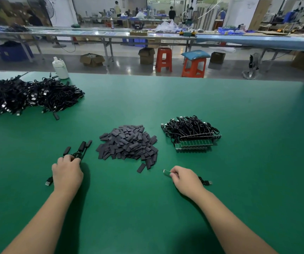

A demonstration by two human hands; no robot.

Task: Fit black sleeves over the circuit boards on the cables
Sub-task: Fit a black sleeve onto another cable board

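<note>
Two hands on green table (202, 99), red stools (163, 59) behind

Sleeve pile (128, 143) lies between sleeved cables (78, 150) leftward and bare boards (193, 143) rightward

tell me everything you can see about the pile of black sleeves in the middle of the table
The pile of black sleeves is a loose heap of many short, flat, matte dark grey-black tube pieces, lying at all angles on the green table. It sits between the left hand and the stack of unsleeved circuit-board cables. A few strays lie at its near right edge. Neither hand touches it.
</note>
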